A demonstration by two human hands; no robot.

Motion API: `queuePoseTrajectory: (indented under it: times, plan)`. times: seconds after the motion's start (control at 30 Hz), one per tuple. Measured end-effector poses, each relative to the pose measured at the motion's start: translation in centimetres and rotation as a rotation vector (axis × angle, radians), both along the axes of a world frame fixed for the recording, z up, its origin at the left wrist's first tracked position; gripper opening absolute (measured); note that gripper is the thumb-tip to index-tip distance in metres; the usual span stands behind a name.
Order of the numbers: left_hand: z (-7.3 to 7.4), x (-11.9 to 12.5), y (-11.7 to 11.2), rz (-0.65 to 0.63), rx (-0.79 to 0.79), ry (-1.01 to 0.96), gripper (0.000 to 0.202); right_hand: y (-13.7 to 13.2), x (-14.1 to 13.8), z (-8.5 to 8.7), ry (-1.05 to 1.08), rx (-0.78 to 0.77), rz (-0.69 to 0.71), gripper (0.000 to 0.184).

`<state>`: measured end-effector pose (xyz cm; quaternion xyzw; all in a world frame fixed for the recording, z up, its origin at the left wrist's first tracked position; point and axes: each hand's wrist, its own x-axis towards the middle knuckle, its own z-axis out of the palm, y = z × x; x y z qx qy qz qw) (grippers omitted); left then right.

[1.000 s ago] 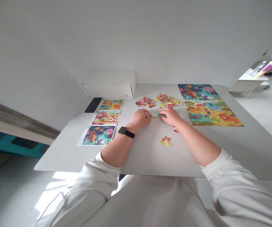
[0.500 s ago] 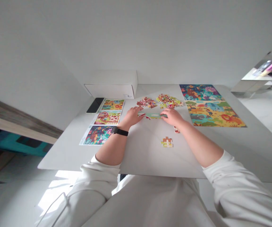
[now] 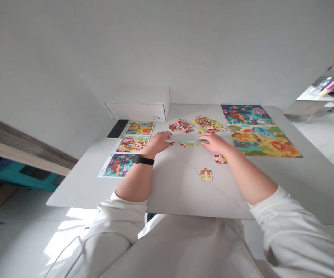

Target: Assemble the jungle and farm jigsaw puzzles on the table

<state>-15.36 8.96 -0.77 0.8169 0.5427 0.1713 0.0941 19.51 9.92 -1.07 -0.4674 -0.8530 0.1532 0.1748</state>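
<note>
Under the fingers and thumb of my left hand [image 3: 159, 143] is a small red-and-white puzzle piece [image 3: 171, 143], partly covered. A short gap parts it from a joined strip of puzzle pieces [image 3: 189, 142], pale green with a white cloud shape and red at its left end. My right hand [image 3: 212, 143] grips the strip's right end, and its fingers hide that part. Close to the right forearm lies a red-and-white spotted piece [image 3: 220, 159]. Nearer to me are joined brown-and-green pieces [image 3: 205, 175] on the table.
Beyond my hands lie a reddish heap of puzzle pieces [image 3: 180, 126] and a yellow-green heap [image 3: 207, 124]. A picture sheet [image 3: 132, 144], a phone [image 3: 118, 128] and a white box [image 3: 138, 110] are at left. Finished-looking colourful pictures [image 3: 261, 133] lie at right on the white table [image 3: 178, 193].
My left hand has shifted left, and the red-and-white piece now lies farther from the strip. My right hand stays at the strip's right end. The spotted piece by the right forearm shows more.
</note>
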Motion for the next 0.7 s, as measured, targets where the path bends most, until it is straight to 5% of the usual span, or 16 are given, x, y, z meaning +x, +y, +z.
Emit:
queuePoseTrajectory:
  times: [0.27,0.53,0.7]
  plan:
    - [-0.2,-0.9,0.3,0.057,-0.025,0.042,0.062,2.0,5.3,1.6,0.179,-0.111,-0.226,0.034]
    - [0.1,0.4,-0.2,-0.021,0.072,0.008,0.05,0.8,2.1,-0.1,0.017,-0.043,0.011,0.049]
    - [0.0,2.4,-0.8,-0.124,0.055,-0.026,0.042,0.7,1.9,-0.1,-0.029,-0.01,0.009,0.046]
